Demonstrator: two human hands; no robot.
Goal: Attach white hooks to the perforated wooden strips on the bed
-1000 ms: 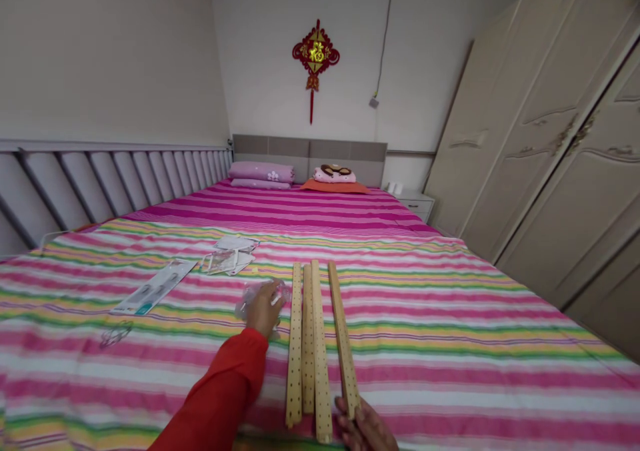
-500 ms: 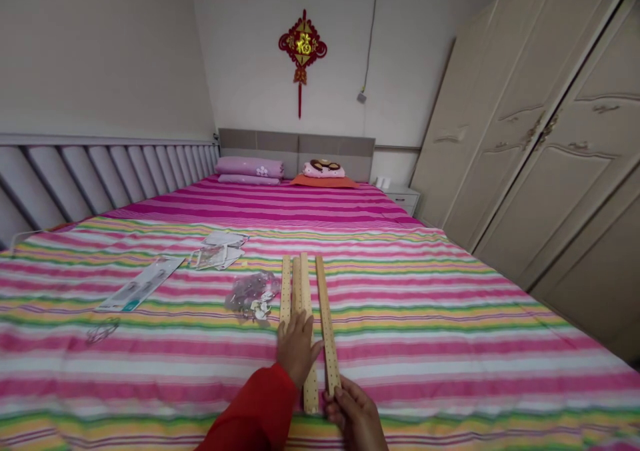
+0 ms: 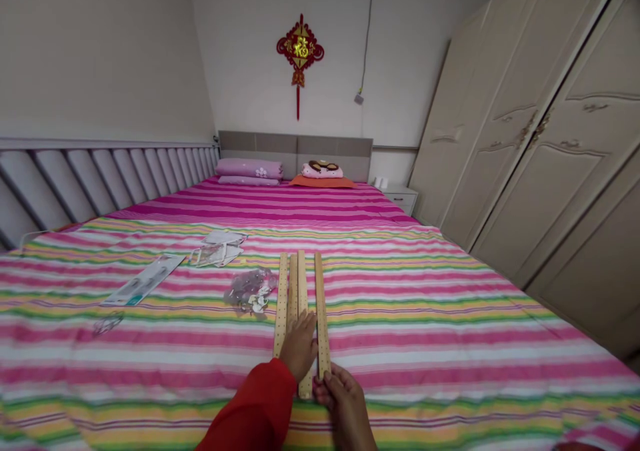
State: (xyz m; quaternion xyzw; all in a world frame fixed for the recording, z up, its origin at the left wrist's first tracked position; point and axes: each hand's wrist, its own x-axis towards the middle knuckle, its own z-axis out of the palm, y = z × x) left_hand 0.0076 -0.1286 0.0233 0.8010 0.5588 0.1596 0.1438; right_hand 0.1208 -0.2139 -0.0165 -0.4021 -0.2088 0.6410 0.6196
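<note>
Several long wooden strips with rows of small holes lie lengthwise on the striped bedspread. My left hand (image 3: 300, 346), in a red sleeve, rests flat with fingers stretched over the middle wooden strips (image 3: 301, 284), covering part of them. A further wooden strip (image 3: 281, 298) lies at the left of this group. My right hand (image 3: 341, 392) pinches the near end of the rightmost wooden strip (image 3: 321, 304), thumb on top. A narrow gap separates that strip from the others. To the left sits a clear plastic bag (image 3: 247, 290) of small parts, some of them white.
Beyond the bag lie white packets (image 3: 219, 248). Farther left are a long flat package (image 3: 145, 281) and a small wire-like bundle (image 3: 108, 322). Pillows (image 3: 250, 169) stand by the headboard (image 3: 257, 143). A rail (image 3: 100, 171) lines the left side, and a wardrobe (image 3: 550, 178) the right.
My right hand has shifted slightly left and away from me, and the rightmost strip now lies straighter, nearly parallel to the others. My left hand stays on the strips. The view has moved slightly.
</note>
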